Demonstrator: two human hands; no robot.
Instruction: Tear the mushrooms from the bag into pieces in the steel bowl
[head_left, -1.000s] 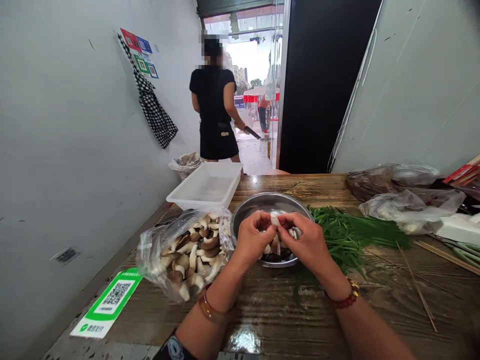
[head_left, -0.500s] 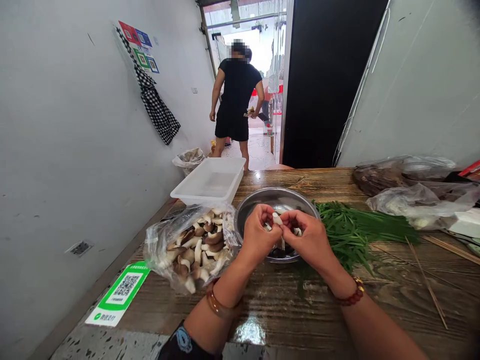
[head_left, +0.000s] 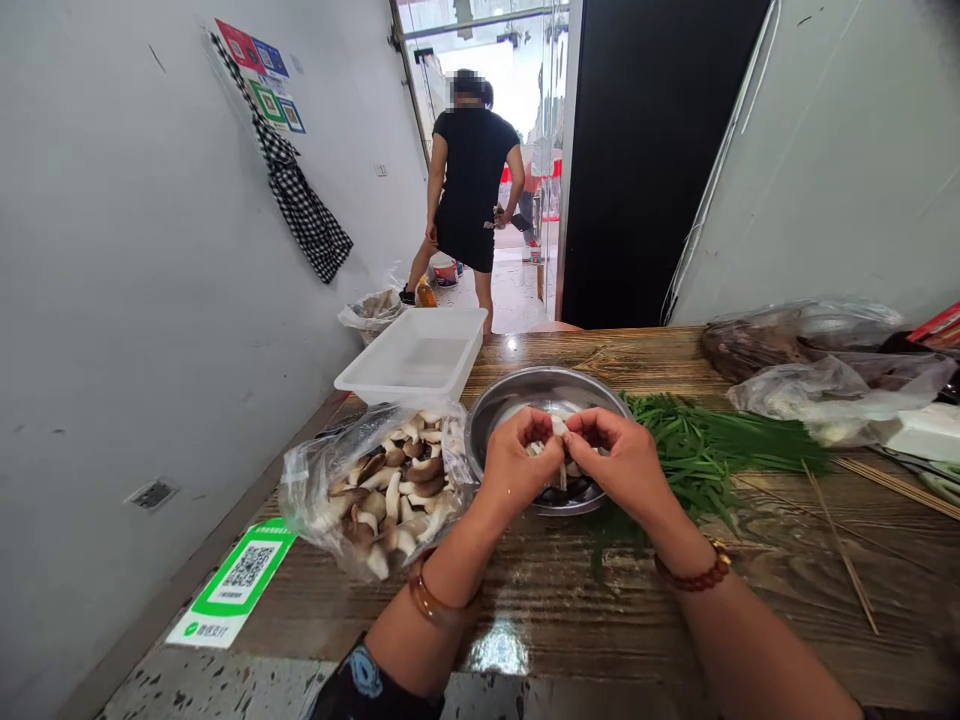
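Observation:
Over a steel bowl (head_left: 495,390), a pale piece of mushroom (head_left: 559,427) is pinched between the fingers of both hands. My left hand (head_left: 520,455) grips it from the left, thumb and fingertips together. On the other side my right hand (head_left: 616,452) closes on the same piece, its fingertips nearly touching the left ones. Pale mushroom pieces lie in the bowl, partly hidden by the hands. Left of the bowl, a clear plastic bag (head_left: 311,490) lies open, full of whole brown-capped mushrooms (head_left: 394,490).
A white plastic tub (head_left: 420,350) stands behind the bag. Green leafy stalks (head_left: 697,440) lie right of the bowl, with thin wooden sticks (head_left: 844,550) and plastic bags (head_left: 840,395) beyond. A green QR-code card (head_left: 238,580) lies at front left. A person in black (head_left: 476,180) stands by the doorway.
Both hands stay over the bowl with the mushroom piece, fingers slightly shifted. The person by the door has lowered and spread a leg to the left. The view has shifted slightly.

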